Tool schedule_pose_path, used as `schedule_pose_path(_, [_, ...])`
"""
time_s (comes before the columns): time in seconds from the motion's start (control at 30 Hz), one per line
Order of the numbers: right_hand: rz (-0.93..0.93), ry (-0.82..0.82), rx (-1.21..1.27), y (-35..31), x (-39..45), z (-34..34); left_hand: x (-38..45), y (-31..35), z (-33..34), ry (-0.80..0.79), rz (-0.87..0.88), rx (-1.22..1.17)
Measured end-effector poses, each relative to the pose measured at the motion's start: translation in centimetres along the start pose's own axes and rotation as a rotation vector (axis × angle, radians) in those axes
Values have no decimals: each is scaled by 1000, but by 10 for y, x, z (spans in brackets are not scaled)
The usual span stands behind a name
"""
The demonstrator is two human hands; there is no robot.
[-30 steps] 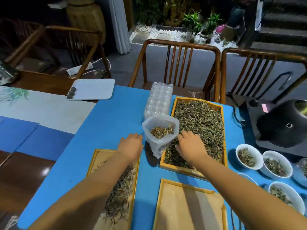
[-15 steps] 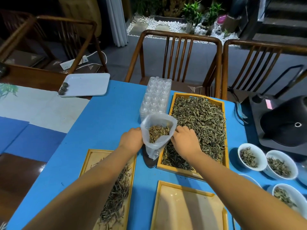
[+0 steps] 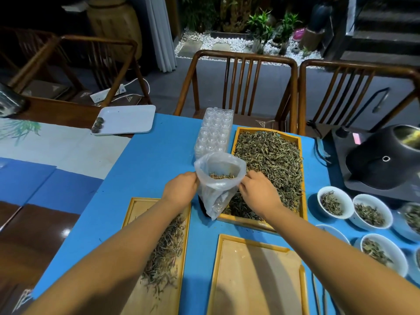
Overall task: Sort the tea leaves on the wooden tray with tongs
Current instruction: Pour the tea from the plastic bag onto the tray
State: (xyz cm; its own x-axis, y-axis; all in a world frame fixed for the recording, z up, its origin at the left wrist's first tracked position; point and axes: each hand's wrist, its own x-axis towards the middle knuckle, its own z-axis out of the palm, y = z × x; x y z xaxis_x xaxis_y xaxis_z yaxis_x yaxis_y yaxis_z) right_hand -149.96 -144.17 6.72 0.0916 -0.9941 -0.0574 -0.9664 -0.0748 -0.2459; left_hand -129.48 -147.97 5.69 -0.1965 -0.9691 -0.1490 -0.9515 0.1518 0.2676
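Observation:
A clear plastic bag [image 3: 216, 192] with some tea leaves in it is held open between both hands. My left hand [image 3: 181, 189] grips its left rim and my right hand [image 3: 256, 192] grips its right rim. Behind and to the right of the bag lies a wooden tray [image 3: 303, 178] heaped with green-brown tea leaves [image 3: 270, 158]. A second wooden tray [image 3: 134, 212] at the lower left carries a thinner strip of leaves [image 3: 166, 246]. A third wooden tray [image 3: 256, 280] at the bottom middle is bare. No tongs can be made out for certain.
A clear plastic compartment box [image 3: 214, 133] stands behind the bag. Several white bowls [image 3: 334, 205] with tea sit at the right, next to a black kettle [image 3: 384, 162]. A white tray [image 3: 127, 119] lies at the far left. Two wooden chairs [image 3: 241, 83] stand past the blue table [image 3: 145, 178].
Both hands closed in on the bag's rim from either side and took hold of it. The bag now stands taller and tilts a little toward the heaped tray.

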Motion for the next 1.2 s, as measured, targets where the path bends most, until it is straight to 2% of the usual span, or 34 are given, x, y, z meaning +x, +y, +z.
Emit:
schedule_pose_path(0.23, [37,4,15,-6,-47,-11,-38,4,-6,16,76,-36])
schedule_pose_path(0.37, [80,-29,75,-9,-80,-9,-66,10,-3,-31,110,-180])
schedule_pose_path(0.53, [135,-72,128,-11,-121,1,-103,17,9,-106,149,-215])
schedule_pose_path(0.87, [317,-314,330,-9,-191,22,-171,37,55,-263,150,-297])
schedule_pose_path(1.2, [542,-547,545,7,-231,36,-195,51,86,-390,52,-386])
